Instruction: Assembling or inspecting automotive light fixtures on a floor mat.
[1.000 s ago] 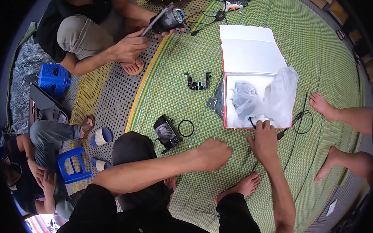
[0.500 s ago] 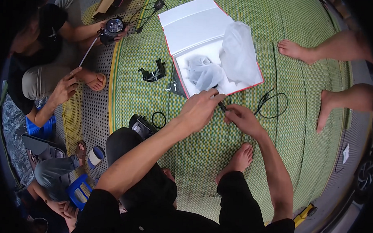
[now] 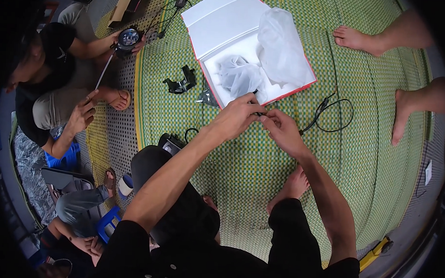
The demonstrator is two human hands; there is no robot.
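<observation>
My left hand [image 3: 238,116] and my right hand [image 3: 283,133] meet just in front of the open box. The fingers of both are closed on a thin black cable [image 3: 259,114], whose held part is mostly hidden by them. A white bag [image 3: 240,77] lies in the box's foam, and the cable seems to lead from it. A second, taller white bag [image 3: 283,48] stands beside it. The box [image 3: 225,24] has a white lid folded back and red edges. To the right of my right hand, a black cable lies in a loop [image 3: 335,114] on the mat.
Left of the box lie a black bracket [image 3: 181,81] and a clear plastic packet [image 3: 207,97]. A round lamp [image 3: 129,37] and a screwdriver [image 3: 106,69] are in another person's hands. A dark device [image 3: 171,144] sits by my left knee. Someone's bare feet [image 3: 356,39] rest at right.
My hands have come closer together, with the right one moving up and left toward the left fingertips. The view has shifted slightly. The other person still holds the lamp and screwdriver.
</observation>
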